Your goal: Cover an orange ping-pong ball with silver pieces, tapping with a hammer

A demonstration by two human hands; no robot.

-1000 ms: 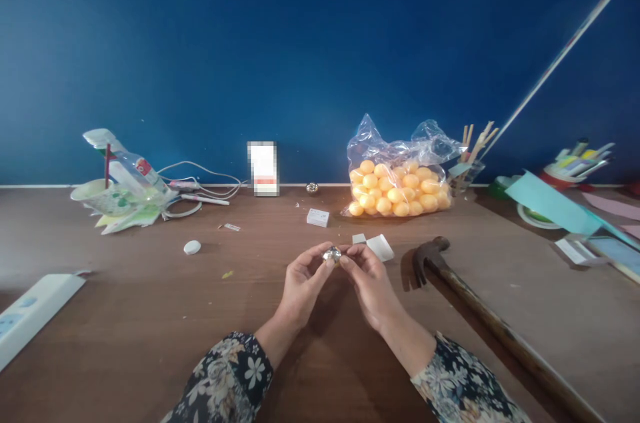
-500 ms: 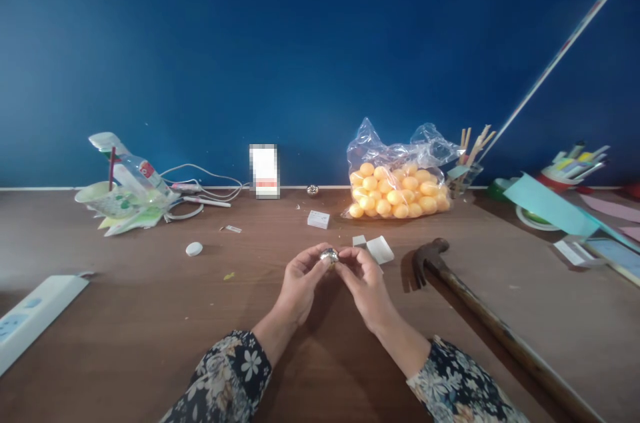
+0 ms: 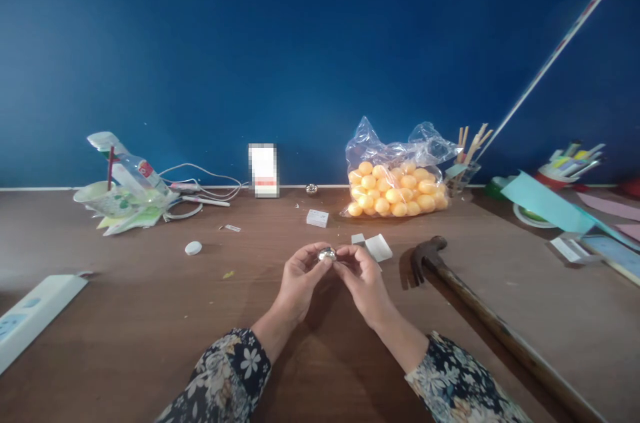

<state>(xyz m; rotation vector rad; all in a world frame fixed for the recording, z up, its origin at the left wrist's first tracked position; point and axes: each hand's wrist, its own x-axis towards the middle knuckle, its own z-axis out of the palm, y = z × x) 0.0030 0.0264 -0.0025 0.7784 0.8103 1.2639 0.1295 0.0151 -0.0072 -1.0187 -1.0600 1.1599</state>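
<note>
A small shiny silver object (image 3: 327, 254), rounded on top, is held up over the middle of the brown table (image 3: 150, 343). My left hand (image 3: 301, 281) grips it from the left between thumb and fingers. From the right, my right hand (image 3: 363, 284) pinches it with thumb and fingertips. The undersides of the object are hidden by my thumbs. Just beyond my right hand lie a small grey-white block (image 3: 358, 239) and a curled white piece (image 3: 379, 247). A small white box (image 3: 317, 218) sits behind my hands.
A claw hammer (image 3: 480, 306) lies at the right. Behind stand a bag of yellow-orange balls (image 3: 393, 193) and another silver object (image 3: 312, 189). A power strip (image 3: 40, 316), white cap (image 3: 193, 248) and plastic bottle (image 3: 143, 173) are left; a pen holder (image 3: 560, 176) is right.
The silver object has turned slightly in my fingers, showing more of its smooth top. Both hands keep their grip. The whole view has shifted very slightly.
</note>
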